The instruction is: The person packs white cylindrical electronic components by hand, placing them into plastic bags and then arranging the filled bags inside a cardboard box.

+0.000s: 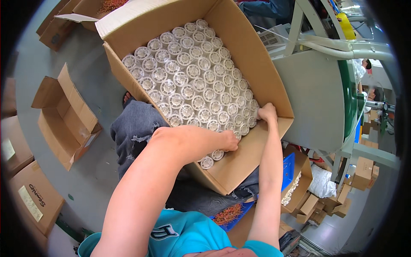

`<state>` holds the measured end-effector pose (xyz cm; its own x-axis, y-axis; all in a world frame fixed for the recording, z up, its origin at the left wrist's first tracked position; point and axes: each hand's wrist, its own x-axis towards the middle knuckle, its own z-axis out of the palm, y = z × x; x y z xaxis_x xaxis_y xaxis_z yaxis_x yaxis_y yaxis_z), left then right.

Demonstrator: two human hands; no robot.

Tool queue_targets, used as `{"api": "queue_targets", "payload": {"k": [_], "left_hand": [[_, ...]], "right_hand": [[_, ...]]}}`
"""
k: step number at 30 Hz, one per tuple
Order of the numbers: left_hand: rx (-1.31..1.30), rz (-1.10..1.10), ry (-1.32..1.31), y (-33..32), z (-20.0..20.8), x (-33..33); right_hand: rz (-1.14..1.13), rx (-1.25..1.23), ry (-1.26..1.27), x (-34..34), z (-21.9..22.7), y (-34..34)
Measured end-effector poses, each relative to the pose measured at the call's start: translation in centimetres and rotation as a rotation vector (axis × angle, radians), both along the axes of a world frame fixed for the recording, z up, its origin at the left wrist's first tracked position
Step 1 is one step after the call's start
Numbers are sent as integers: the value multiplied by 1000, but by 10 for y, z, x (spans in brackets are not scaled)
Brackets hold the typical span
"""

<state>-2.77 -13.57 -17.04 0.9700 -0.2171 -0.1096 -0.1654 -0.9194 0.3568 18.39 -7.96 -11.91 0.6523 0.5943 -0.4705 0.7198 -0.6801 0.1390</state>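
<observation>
A: Main thing, quick?
B: Clear pieces, round, packed in slanted rows in a big carton, upper middle of the frame. The carton is tilted in view, its open top faced to the camera.

A: Full?
B: Mostly covered. Bare cardboard is seen along the lower right of its inside; two pieces are set by the lower edge, below the left wrist.

A: Left hand?
B: Left hand is placed at the lower end of the rows, just right of frame centre. Fingers are curled down over the pieces; whether one is gripped cannot be told.

A: Right?
B: Right hand is put inside the carton's right corner, at the end of a row. Fingertips are hidden, so grip cannot be told. The two hands are set apart from each other.

A: Around it?
B: Torn jeans are partly covered by the carton. An open box is seen at left, a closed box at lower left. A blue tray is partly hidden right of the right forearm; a white bag is seen farther right. A pale hose is run across the upper right.
</observation>
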Motion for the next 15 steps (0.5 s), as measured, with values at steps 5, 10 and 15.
{"api": "queue_targets", "payload": {"k": [5,10,15], "left_hand": [[2,-13,95,-3,0,1],[-7,-56,124,-5,6,7],[-41,-66,193,-1,3,10]], "right_hand": [[-57,248,-19,-23,38,3],[93,624,-51,-27,41,-6],[60,581,-43,-31,48,-10]]}}
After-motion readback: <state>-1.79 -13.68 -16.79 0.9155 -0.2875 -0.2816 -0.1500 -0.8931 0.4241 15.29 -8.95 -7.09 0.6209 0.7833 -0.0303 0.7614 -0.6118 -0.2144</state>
